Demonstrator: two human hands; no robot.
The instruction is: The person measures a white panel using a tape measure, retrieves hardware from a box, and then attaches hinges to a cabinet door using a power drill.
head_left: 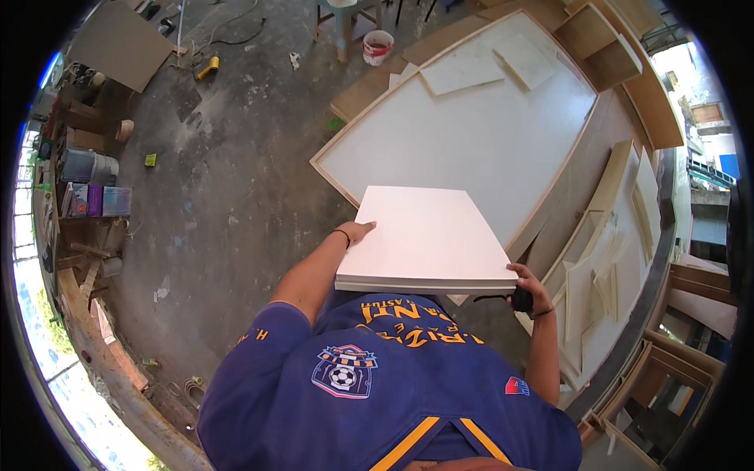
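A white rectangular panel (pixel 428 235) is held level in front of my waist. Its near edge looks layered, like two boards stacked flush, though I cannot tell for certain. My left hand (pixel 360 230) grips its left edge, with the thumb on top and the other fingers out of sight beneath. At the near right corner my right hand (pixel 532 289) holds the panel, thumb resting on the upper face. Against the right palm sits a small dark rounded object (pixel 521 299) with a thin black strap or cord; its kind is unclear.
Beyond the panel lies a large wood-framed white board (pixel 463 118) bearing loose offcuts. Framed pieces (pixel 605 267) rest at the right, near wooden cabinets (pixel 683 314). A bucket (pixel 378 47), a stool (pixel 343 20) and a yellow tool (pixel 207 68) stand or lie on the concrete floor. Cluttered shelves (pixel 94 180) line the left.
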